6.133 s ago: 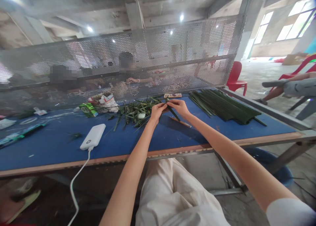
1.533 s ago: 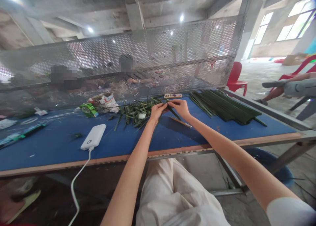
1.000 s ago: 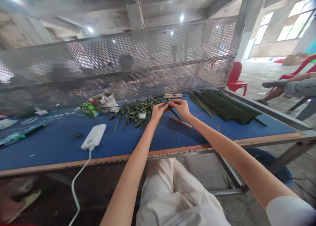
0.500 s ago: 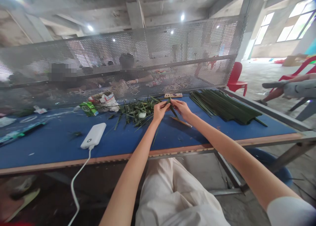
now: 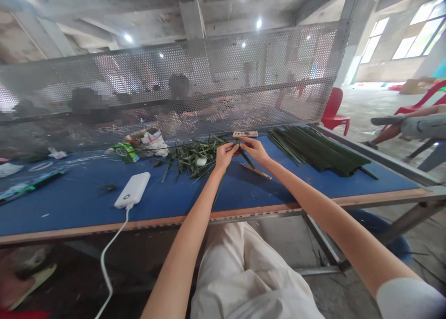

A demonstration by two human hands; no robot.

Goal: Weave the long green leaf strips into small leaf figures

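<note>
Both my hands meet over the blue table [image 5: 174, 203], fingers pinched around a green leaf strip [image 5: 247, 159] whose loose end slants down to the right. My left hand [image 5: 225, 156] grips it from the left, thumb and fingers together. From the other side my right hand [image 5: 255, 149] pinches it near the top, its fingertips close to the left ones. The part between the fingertips is small and mostly covered. Just below my right hand lies a thin, light-brown tool [image 5: 256, 171], its kind unclear. To the left is a heap of cut leaf scraps [image 5: 188, 156] with a small white item on it.
Long green leaf strips [image 5: 320, 149] lie stacked at the right. A white power bank [image 5: 133, 190] with a cable, a green packet [image 5: 126, 152] and a crumpled bag [image 5: 149, 142] are to the left. A perforated metal screen [image 5: 223, 87] borders the back, with people behind it.
My right hand has shifted slightly left, its fingers now lying more over the top of the leaf strip. My left hand stays nearly in place.
</note>
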